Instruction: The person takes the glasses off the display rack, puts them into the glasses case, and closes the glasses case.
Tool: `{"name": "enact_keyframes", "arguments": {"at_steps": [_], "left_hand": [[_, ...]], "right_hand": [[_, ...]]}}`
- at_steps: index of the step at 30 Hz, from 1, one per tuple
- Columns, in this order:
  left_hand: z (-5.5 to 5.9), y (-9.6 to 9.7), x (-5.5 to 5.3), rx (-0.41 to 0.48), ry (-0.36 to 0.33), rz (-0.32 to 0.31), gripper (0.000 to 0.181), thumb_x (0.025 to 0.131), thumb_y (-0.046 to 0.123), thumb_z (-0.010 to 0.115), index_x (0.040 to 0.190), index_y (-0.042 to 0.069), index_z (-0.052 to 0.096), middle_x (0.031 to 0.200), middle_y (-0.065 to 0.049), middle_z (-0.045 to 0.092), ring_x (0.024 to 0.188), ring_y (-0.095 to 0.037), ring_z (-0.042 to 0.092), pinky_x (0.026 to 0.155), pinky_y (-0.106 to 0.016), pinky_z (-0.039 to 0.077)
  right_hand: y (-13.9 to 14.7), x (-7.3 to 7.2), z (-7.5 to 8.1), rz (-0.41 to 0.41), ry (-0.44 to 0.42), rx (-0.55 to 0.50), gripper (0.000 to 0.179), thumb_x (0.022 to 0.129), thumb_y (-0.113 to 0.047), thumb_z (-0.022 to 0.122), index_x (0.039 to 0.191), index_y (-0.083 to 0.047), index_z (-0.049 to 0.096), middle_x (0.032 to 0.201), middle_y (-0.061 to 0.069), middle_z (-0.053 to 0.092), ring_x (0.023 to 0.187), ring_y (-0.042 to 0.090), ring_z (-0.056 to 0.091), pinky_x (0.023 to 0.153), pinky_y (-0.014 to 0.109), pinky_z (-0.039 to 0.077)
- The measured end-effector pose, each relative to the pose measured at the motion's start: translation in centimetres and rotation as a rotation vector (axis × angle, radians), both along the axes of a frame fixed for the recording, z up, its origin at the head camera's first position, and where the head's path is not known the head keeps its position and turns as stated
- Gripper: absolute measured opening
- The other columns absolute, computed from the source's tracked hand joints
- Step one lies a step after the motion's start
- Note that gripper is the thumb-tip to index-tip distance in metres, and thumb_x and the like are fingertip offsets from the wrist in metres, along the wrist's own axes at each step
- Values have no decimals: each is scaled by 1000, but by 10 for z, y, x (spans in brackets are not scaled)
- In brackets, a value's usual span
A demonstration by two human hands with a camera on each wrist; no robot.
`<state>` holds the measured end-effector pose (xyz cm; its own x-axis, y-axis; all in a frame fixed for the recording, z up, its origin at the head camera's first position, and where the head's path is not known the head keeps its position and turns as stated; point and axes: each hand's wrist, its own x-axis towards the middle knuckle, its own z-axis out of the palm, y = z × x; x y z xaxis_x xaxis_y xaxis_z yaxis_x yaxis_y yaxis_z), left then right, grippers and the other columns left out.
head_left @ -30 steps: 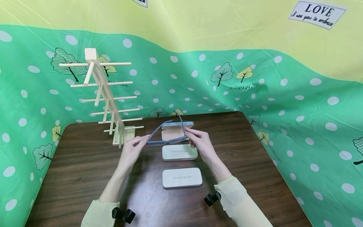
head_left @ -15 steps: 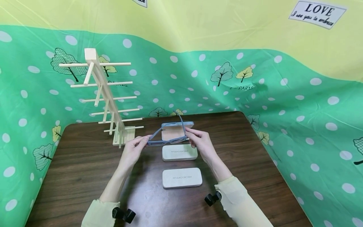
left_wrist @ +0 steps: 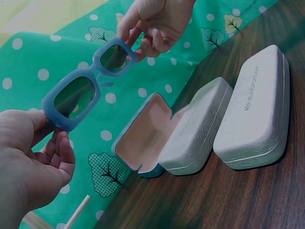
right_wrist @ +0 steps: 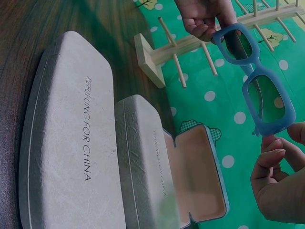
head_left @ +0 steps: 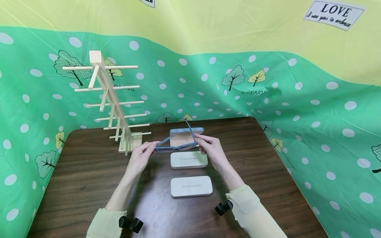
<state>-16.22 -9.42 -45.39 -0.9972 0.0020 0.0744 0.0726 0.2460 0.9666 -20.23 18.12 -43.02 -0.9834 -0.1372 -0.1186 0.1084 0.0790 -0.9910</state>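
Blue thick-framed sunglasses point(head_left: 175, 149) with dark lenses are held up over the table by both hands. My left hand point(head_left: 141, 156) pinches their left end between thumb and fingers. The right hand point(head_left: 210, 149) pinches the opposite end, at the hinge. In the head view both temples point away from me, the right one point(head_left: 190, 127) rising higher. Behind and below the sunglasses lies an open blue glasses case point(head_left: 186, 131) with a peach lining point(left_wrist: 147, 129). A closed white glasses case point(head_left: 189, 160) sits just in front of it, and another white case point(head_left: 191, 186) lies nearer me.
A tall wooden rack point(head_left: 111, 96) with several pegs stands at the table's back left, beside my left hand. Behind the dark wooden table point(head_left: 253, 158) hangs a green and yellow printed cloth point(head_left: 268, 109). Each wrist carries a small black camera mount.
The temples of the sunglasses have shifted: the left one shows shorter, and the right one's tip has swung left. Both hands have stayed almost still.
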Motion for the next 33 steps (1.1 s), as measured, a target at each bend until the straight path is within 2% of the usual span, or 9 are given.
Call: {"name": "enact_keyframes", "arguments": {"at_steps": [4,10,13,14,18,20,21,28,33], "left_hand": [[-2,0,0,19,-1,0,32,97,33,51,112,12,70,95,-12,66,81,-10,56,77,-25,50],[-1,1,1,32,4,-2,32,97,33,51,111,11,70,93,-14,65,80,-14,58,76,-24,50],[-2,0,0,0,18,-9,32,97,34,50,110,13,70,87,-8,64,78,-13,57,74,-24,49],[3,0,2,-7,15,-13,31,98,31,50,111,11,70,85,-7,63,79,-15,57,73,-24,49],[4,0,2,-23,26,-21,31,99,30,48,111,11,69,81,-3,60,78,-18,58,71,-21,47],[4,1,2,-22,33,-24,31,99,29,48,111,9,69,81,-4,60,78,-21,58,70,-20,47],[0,0,0,-21,41,-26,32,99,30,48,111,10,69,80,-3,59,77,-18,57,70,-20,47],[-1,1,-1,-40,41,-20,31,100,30,46,110,12,69,77,-1,57,75,-14,56,68,-20,46],[-1,1,1,-44,42,-31,31,100,30,45,110,13,68,79,-3,58,77,-19,58,70,-21,48]], "right_hand": [[0,0,0,1,-1,-2,31,89,-22,66,118,-12,67,67,4,55,56,8,45,50,21,38],[0,0,0,6,1,7,30,89,-23,66,117,-13,67,65,2,54,56,9,45,50,21,38],[0,0,-1,8,1,15,30,89,-24,65,117,-13,67,64,2,54,56,9,45,50,21,38],[0,0,-1,8,-1,15,30,89,-24,65,117,-13,68,64,2,54,56,9,45,50,21,38],[-1,0,-1,6,-6,7,28,89,-23,65,115,-13,69,64,2,54,56,9,44,50,21,37],[-1,1,-1,11,-2,10,29,89,-23,65,116,-13,68,64,2,53,56,9,44,50,21,37],[-1,1,-1,11,-1,10,29,89,-23,65,115,-13,68,64,2,53,56,9,44,50,21,37],[-2,0,-1,11,-1,11,26,89,-22,65,113,-12,70,63,1,53,56,9,44,49,21,37],[-1,0,-2,27,-7,7,26,90,-22,65,113,-12,69,62,1,51,57,10,43,50,21,36]]}}
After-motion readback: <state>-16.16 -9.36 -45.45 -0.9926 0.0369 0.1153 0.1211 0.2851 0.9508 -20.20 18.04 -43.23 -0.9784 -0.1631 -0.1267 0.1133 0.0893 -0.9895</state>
